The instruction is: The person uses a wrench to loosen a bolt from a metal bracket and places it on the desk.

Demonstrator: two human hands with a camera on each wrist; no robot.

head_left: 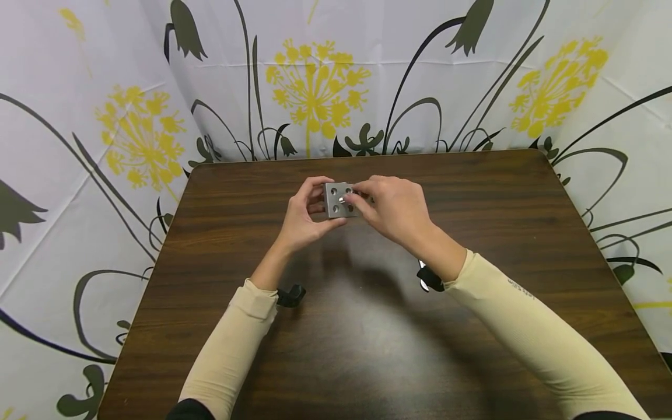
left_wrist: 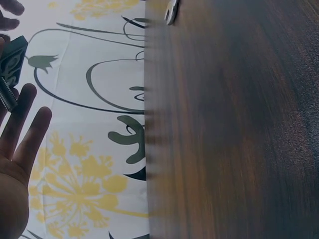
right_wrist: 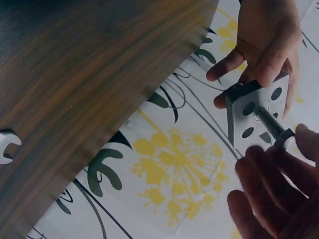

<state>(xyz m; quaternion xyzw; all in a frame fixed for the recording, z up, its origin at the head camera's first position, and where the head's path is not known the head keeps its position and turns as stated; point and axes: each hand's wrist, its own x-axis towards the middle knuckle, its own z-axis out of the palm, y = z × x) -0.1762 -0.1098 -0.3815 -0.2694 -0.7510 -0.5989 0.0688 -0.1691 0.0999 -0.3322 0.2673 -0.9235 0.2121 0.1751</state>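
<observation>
My left hand (head_left: 303, 219) grips a square grey metal plate (head_left: 331, 202) with several round holes, fingers at its far side and thumb along the near edge. In the right wrist view the plate (right_wrist: 239, 110) is tilted, one broad face toward my right hand (right_wrist: 284, 194). Thumb and finger of that right hand (head_left: 396, 204) pinch the head of a hex bolt (right_wrist: 271, 124). The bolt's threaded shank points at the middle of the plate; its tip meets that face, but how deep it sits is hidden. Both hands are held above the table.
A dark wood-grain table (head_left: 336, 338) spans the space below the hands. The open end of a wrench (right_wrist: 7, 146) lies on it, mostly outside the right wrist view. A white curtain (head_left: 399, 35) with flower prints hangs behind the table and along its sides.
</observation>
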